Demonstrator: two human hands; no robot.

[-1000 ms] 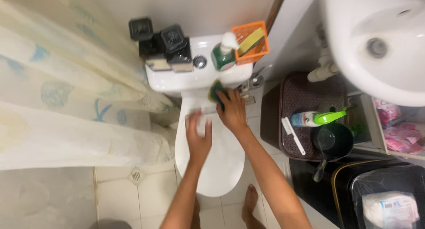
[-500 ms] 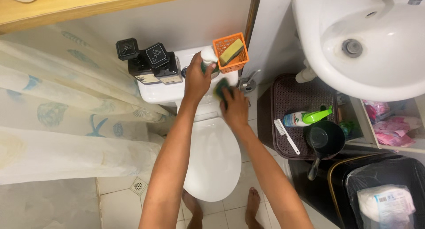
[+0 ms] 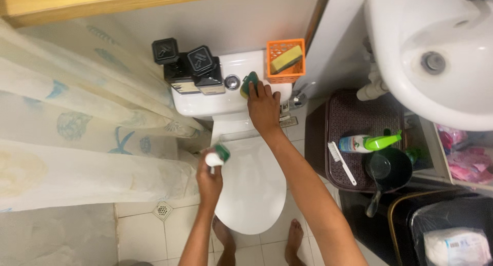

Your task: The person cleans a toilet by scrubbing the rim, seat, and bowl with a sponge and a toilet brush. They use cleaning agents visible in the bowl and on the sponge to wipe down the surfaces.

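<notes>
- Location: a small tiled bathroom, seen from above; a white ceramic toilet (image 3: 250, 184) stands with its lid down between a pale patterned shower curtain (image 3: 77, 142) and a white basin (image 3: 411, 86).
- Your right hand (image 3: 263, 107) lies palm-down on the white cistern top (image 3: 205, 99), fingers spread and pressing a green scouring sponge (image 3: 249, 83) flat against it, just beside the chrome flush button (image 3: 232, 82).
- Your left hand (image 3: 209, 177) is closed around a green pump bottle with a white head (image 3: 216, 156), held off the cistern above the left edge of the lid.
- Progress, as a judgement: that part of the cistern top is bare and under the sponge; two black square-capped bottles (image 3: 187, 65) and an orange plastic basket (image 3: 285, 60) occupy the rest, so those areas appear unwiped.
- Condition: the sponge is mostly hidden under your fingers; no foam is discernible.
</notes>
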